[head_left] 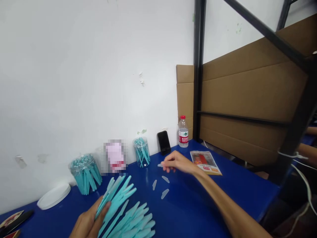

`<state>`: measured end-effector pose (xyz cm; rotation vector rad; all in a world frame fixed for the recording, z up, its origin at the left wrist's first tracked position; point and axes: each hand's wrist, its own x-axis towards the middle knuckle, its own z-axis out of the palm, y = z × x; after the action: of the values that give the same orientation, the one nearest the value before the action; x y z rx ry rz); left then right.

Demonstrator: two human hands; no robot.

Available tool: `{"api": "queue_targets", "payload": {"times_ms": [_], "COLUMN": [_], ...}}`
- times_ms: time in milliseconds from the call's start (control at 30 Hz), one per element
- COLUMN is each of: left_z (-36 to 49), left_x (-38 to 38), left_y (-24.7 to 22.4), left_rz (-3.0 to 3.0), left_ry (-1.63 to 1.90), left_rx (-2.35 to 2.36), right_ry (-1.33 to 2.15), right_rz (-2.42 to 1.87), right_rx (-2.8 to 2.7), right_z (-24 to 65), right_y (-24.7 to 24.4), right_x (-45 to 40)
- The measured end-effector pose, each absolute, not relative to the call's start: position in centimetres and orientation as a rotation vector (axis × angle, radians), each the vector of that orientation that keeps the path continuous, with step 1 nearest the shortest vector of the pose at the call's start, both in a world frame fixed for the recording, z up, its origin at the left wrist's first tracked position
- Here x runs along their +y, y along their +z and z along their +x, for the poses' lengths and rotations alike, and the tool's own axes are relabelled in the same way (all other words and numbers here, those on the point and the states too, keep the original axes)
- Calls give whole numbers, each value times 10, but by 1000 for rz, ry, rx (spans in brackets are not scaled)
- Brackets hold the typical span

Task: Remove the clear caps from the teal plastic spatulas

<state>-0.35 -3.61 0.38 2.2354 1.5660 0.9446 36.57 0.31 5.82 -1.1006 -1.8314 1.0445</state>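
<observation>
My left hand point(90, 218) is closed around a fanned bunch of teal eyebrow razors point(116, 198), their pale capped ends pointing up and right. Below it, a pile of similar razors point(138, 223) lies on the blue table point(188, 205), partly cut off by the frame's bottom edge. Farther right, my right hand point(173, 161) pinches a small translucent blade cap point(160, 165) between thumb and fingers, just above the table. Three more loose caps lie nearer to me: an upright one point(154, 184), a slanted one point(165, 179) and a larger-looking one point(164, 193).
Along the wall stand a large clear jar point(85, 173) and a smaller jar point(142, 153) of teal razors, a blurred pink item point(115, 156), a black phone point(163, 142) and a water bottle point(183, 132). White lids point(53, 196) lie left, a leaflet point(206, 162) right. A black post point(198, 72) rises behind.
</observation>
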Motion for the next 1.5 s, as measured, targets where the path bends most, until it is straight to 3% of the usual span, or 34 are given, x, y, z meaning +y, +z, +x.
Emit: {"api": "queue_targets", "payload": {"times_ms": [367, 1267, 1400, 1500], "left_z": [-14, -13, 4, 28], "left_x": [22, 8, -12, -43], "left_y": [-1, 13, 46, 66], "left_rz": [2664, 2578, 2205, 1535], "left_ry": [451, 540, 791, 680], "left_rx": [1611, 1579, 1535, 1197], "right_ry": [484, 132, 138, 402], "right_rz": [-1599, -1657, -1454, -1195], "right_rx": [-2134, -2054, -1917, -1814], "right_z": [359, 372, 350, 317], "right_y": [19, 32, 38, 44], "right_x": [14, 16, 7, -12]}}
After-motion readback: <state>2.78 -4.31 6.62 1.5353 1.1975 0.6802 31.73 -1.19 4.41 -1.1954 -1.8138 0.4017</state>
